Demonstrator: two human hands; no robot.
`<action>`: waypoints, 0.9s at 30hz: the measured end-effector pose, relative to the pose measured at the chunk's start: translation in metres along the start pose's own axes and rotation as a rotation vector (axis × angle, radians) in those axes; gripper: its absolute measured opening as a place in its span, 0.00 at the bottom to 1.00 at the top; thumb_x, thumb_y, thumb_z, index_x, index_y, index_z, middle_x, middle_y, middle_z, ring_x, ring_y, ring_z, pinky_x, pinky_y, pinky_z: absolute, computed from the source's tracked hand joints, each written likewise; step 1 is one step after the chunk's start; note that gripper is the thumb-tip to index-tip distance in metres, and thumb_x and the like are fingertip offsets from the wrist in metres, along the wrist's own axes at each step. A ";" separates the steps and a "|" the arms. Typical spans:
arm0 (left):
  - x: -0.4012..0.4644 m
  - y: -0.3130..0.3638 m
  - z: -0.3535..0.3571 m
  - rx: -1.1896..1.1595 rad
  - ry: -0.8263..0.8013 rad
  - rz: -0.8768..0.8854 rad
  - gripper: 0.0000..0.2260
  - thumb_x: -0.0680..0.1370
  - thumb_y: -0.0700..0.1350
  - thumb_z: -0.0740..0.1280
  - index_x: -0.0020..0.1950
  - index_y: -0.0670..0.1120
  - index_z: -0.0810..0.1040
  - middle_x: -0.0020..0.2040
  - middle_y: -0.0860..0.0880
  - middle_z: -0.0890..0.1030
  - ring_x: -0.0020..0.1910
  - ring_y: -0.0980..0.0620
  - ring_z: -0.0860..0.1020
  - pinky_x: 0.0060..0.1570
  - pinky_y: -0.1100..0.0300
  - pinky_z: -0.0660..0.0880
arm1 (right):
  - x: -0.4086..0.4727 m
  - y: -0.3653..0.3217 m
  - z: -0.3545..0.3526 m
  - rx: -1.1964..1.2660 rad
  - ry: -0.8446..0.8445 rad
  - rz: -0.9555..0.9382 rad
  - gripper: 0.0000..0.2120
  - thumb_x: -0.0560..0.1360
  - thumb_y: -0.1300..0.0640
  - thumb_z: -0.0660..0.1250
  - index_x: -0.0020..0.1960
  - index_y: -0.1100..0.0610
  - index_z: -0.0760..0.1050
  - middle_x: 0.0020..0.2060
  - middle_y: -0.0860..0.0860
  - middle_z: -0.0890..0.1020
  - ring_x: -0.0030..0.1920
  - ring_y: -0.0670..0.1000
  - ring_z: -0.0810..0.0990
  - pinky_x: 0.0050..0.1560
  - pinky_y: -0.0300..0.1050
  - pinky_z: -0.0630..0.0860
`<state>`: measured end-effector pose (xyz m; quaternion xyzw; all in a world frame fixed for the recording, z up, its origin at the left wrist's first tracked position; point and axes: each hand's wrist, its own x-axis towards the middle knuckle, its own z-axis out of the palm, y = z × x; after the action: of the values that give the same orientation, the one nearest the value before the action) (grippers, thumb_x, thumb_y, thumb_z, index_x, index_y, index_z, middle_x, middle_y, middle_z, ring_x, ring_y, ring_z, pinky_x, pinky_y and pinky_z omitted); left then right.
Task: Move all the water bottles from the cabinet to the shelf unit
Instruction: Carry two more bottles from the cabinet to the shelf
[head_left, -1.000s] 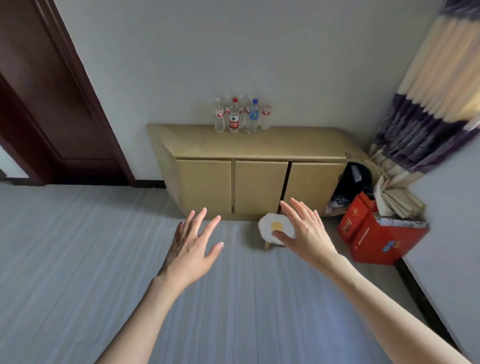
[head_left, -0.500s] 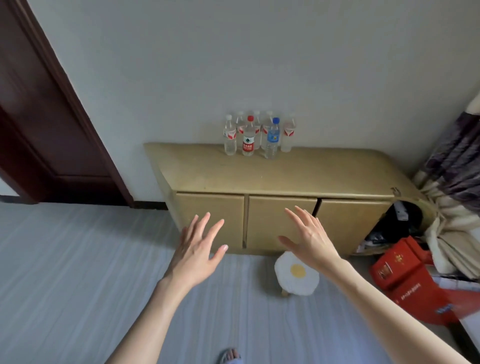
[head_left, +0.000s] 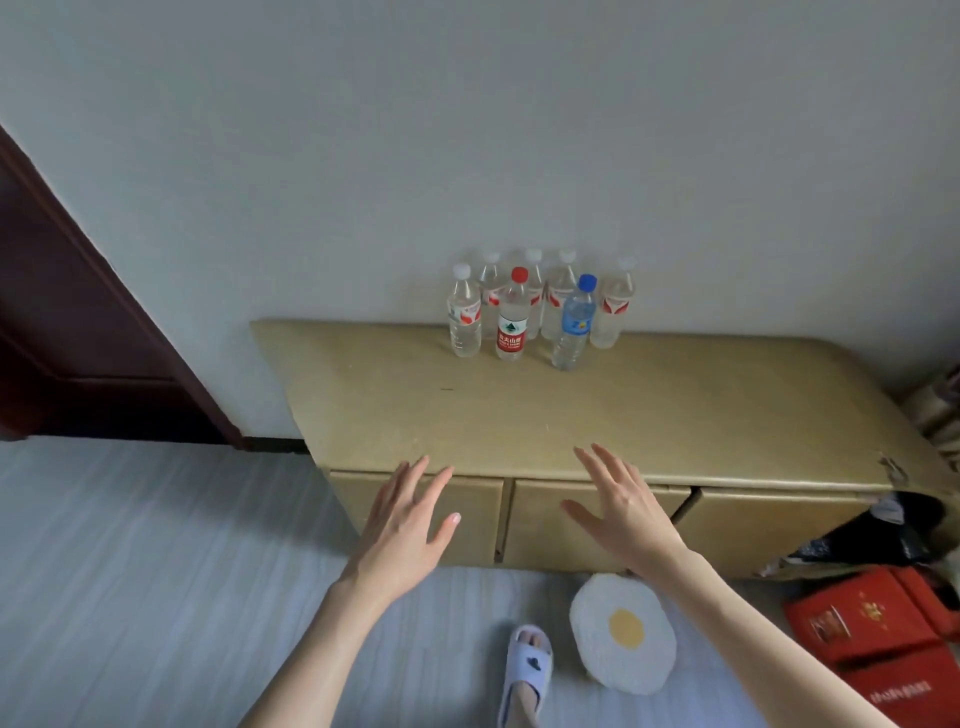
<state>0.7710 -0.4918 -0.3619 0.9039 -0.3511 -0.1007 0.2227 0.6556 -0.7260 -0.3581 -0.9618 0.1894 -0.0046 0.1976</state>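
Several clear water bottles stand in a cluster at the back of a low tan cabinet (head_left: 649, 415), against the wall. In front are a white-capped bottle (head_left: 464, 314), a red-capped bottle with a red label (head_left: 512, 318) and a blue-capped bottle (head_left: 573, 325); more white-capped ones stand behind. My left hand (head_left: 405, 525) and my right hand (head_left: 621, 512) are stretched out, fingers apart and empty, over the cabinet's front edge, well short of the bottles. No shelf unit is in view.
A dark wooden door (head_left: 78, 332) is at the left. A fried-egg shaped stool (head_left: 623, 631) and my slippered foot (head_left: 527, 670) are on the floor before the cabinet. Red boxes (head_left: 878, 639) lie at the right, below an open compartment with dark clutter (head_left: 883, 530).
The view has come much closer to the cabinet, which now fills the middle. Both hands stayed open and now reach over its front edge. My foot has appeared below.
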 end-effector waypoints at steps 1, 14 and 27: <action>0.017 -0.003 -0.001 -0.003 0.005 -0.006 0.24 0.78 0.56 0.55 0.73 0.51 0.58 0.76 0.46 0.53 0.75 0.46 0.49 0.72 0.53 0.49 | 0.020 0.003 -0.001 0.000 -0.006 -0.006 0.32 0.75 0.44 0.62 0.74 0.53 0.54 0.74 0.55 0.59 0.73 0.56 0.57 0.73 0.50 0.55; 0.206 -0.025 -0.027 -0.088 0.125 -0.103 0.30 0.72 0.59 0.49 0.69 0.44 0.67 0.70 0.40 0.66 0.70 0.43 0.64 0.68 0.54 0.59 | 0.245 0.003 -0.046 -0.032 -0.035 -0.222 0.30 0.75 0.49 0.64 0.73 0.53 0.57 0.72 0.54 0.62 0.71 0.57 0.60 0.71 0.50 0.58; 0.404 -0.085 -0.026 -0.381 0.075 -0.162 0.24 0.76 0.43 0.63 0.71 0.44 0.61 0.67 0.44 0.68 0.67 0.45 0.65 0.62 0.61 0.61 | 0.454 -0.030 -0.050 -0.002 0.062 -0.045 0.14 0.75 0.61 0.62 0.60 0.63 0.74 0.55 0.60 0.75 0.57 0.62 0.72 0.57 0.58 0.70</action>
<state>1.1261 -0.7028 -0.3898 0.8738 -0.2432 -0.1492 0.3937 1.0839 -0.8858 -0.3302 -0.9654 0.1738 -0.0388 0.1905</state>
